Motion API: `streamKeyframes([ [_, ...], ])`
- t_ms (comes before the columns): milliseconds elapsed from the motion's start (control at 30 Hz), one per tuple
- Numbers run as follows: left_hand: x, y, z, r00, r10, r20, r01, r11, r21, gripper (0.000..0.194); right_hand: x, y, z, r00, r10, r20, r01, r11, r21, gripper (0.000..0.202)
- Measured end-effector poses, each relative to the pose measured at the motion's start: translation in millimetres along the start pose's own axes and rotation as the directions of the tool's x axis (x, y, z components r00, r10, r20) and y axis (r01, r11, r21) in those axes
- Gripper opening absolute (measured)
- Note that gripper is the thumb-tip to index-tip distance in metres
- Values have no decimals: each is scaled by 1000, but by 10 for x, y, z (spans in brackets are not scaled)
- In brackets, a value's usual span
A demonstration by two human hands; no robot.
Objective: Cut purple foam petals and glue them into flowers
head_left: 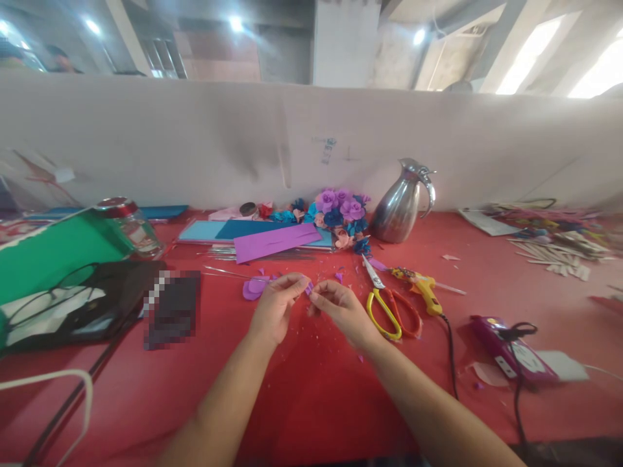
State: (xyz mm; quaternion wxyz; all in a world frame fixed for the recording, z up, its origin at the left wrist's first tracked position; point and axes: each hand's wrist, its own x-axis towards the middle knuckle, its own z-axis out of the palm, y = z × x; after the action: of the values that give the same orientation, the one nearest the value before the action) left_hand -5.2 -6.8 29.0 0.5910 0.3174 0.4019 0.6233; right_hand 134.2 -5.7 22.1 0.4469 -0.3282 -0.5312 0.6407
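Between the fingertips of both hands is a small piece of purple paper [309,287]. My left hand [278,303] pinches it from one side, and my right hand [341,305] pinches it from the other. Several cut purple paper petals [253,288] lie just left of my left hand, partly hidden by it. Right of my right hand are scissors [387,305] with one yellow and one red handle, blades apart. A yellow glue gun [424,290] lies beyond them. A purple paper strip [276,242] rests on blue sheets [207,231] farther back.
Paper flowers [341,211] in purple, blue and pink stand at the back beside a metal jug [402,202]. A glass jar [131,227] and a dark phone-like item [174,314] are left. A purple power strip [516,350] with cables lies right, with wooden sticks [549,251] behind.
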Motion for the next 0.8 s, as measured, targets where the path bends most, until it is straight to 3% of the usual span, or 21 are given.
streamKeyframes([
  [267, -23, 31, 39, 999, -12, 34, 12, 1000, 11, 16, 5, -2, 6, 997, -24, 75, 28, 998, -61, 32],
  [433, 4, 17, 20, 998, -10, -58, 9, 1000, -8, 21, 9, 18, -3, 999, -36, 5, 36, 994, -107, 30],
  [633, 2, 21, 27, 1000, -12, -20, 11, 1000, -9, 21, -5, -32, 1, 999, 9, 37, -6, 996, -91, 30],
  [800, 9, 20, 27, 999, 5, -51, -5, 1000, 2, 21, -3, -11, 9, 1000, -12, -24, 9, 995, -101, 28],
])
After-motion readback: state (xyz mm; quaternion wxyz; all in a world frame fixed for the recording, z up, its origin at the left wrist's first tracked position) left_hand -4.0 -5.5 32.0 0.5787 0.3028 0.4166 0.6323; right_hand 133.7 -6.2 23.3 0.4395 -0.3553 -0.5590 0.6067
